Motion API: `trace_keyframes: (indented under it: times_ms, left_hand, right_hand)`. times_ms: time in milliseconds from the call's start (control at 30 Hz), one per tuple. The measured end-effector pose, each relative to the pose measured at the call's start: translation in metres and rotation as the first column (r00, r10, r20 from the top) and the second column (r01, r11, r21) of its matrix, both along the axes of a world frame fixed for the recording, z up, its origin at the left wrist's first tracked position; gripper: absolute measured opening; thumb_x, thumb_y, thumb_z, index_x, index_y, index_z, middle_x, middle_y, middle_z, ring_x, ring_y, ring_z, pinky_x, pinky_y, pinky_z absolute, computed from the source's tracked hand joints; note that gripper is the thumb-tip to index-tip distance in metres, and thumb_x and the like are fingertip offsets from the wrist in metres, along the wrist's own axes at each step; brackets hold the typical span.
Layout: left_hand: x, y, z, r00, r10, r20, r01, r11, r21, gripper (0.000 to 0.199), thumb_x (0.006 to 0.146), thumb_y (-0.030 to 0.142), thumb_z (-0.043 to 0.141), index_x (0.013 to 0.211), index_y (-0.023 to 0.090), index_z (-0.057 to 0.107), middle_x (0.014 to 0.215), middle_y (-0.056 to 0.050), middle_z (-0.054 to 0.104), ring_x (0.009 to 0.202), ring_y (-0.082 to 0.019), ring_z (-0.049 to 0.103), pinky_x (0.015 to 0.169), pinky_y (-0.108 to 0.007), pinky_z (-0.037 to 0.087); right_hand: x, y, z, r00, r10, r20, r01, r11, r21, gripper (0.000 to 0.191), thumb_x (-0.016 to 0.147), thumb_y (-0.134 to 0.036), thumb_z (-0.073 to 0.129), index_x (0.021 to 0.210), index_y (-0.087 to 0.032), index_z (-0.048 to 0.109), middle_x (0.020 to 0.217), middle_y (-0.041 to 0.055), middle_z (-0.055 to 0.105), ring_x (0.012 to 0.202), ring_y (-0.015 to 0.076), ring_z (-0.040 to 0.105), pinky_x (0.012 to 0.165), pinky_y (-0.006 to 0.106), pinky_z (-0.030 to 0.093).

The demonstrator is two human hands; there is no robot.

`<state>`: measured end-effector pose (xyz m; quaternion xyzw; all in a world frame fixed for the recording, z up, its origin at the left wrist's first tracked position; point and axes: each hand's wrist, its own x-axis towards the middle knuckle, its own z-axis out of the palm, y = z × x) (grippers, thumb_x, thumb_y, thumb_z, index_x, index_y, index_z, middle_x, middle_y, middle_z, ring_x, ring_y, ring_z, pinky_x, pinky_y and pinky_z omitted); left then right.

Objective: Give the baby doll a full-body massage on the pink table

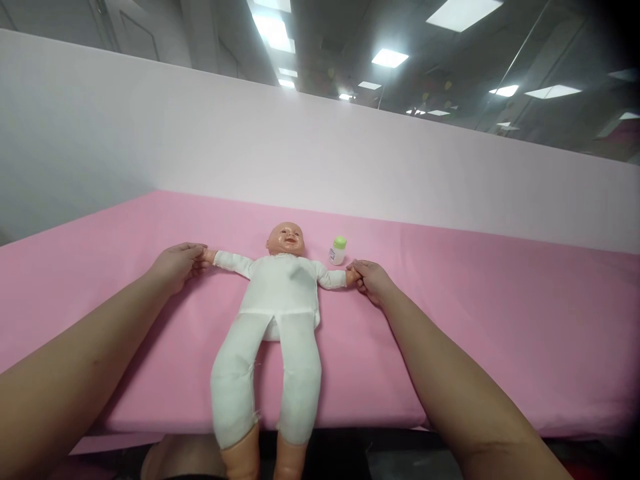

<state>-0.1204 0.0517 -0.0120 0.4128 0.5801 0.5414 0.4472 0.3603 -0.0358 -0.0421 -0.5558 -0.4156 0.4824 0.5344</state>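
We have doll (285, 287) lying face up on pink padded surface (500, 300), lower legs (293, 459) past near edge. Our left hand (179, 268) pinches one doll hand (209, 256), right hand (374, 281) grips other doll hand (352, 277); doll's arms (233, 263) stretch out sideways. Small green-capped bottle (338, 252) stands just beside doll's arm, near our right hand.
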Motion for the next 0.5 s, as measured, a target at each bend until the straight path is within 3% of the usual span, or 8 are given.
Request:
trace_keyframes:
  times_ms: [133, 267, 500]
  left_hand:
    - [0.0021, 0.0004, 0.0007, 0.999, 0.033, 0.007, -0.032, 0.999, -0.023, 0.024, 0.078, 0.015, 0.068, 0.102, 0.016, 0.069, 0.079, -0.008, 0.069, 0.059, -0.016, 0.065, 0.050, -0.025, 0.055]
    - [0.0029, 0.0004, 0.0006, 0.999, 0.037, 0.005, -0.037, 0.999, -0.026, 0.025, 0.078, 0.014, 0.067, 0.103, 0.015, 0.068, 0.078, -0.008, 0.068, 0.058, -0.016, 0.065, 0.050, -0.025, 0.055]
    - [0.0016, 0.0015, -0.0011, 0.999, 0.043, 0.024, -0.043, 0.999, -0.016, 0.027, 0.075, 0.013, 0.070, 0.101, 0.015, 0.066, 0.074, -0.007, 0.069, 0.058, -0.018, 0.065, 0.051, -0.027, 0.055]
  right_hand:
    - [0.0028, 0.0028, -0.0023, 0.999, -0.041, -0.033, 0.041, 0.999, 0.001, 0.028, 0.080, -0.034, 0.076, 0.104, -0.020, 0.071, 0.063, -0.0028, 0.050, 0.046, 0.0085, 0.035, 0.040, 0.022, 0.026]
    - [0.0058, 0.0049, -0.0041, 0.996, -0.035, -0.085, 0.036, 0.999, 0.008, 0.043, 0.078, -0.023, 0.073, 0.121, -0.024, 0.066, 0.073, -0.0003, 0.059, 0.050, 0.0100, 0.042, 0.044, 0.023, 0.035]
    - [0.0036, -0.0014, 0.0006, 0.982, 0.120, -0.149, -0.112, 0.992, 0.057, 0.023, 0.073, -0.026, 0.077, 0.094, -0.015, 0.072, 0.081, 0.0048, 0.064, 0.062, 0.0110, 0.048, 0.052, 0.024, 0.038]
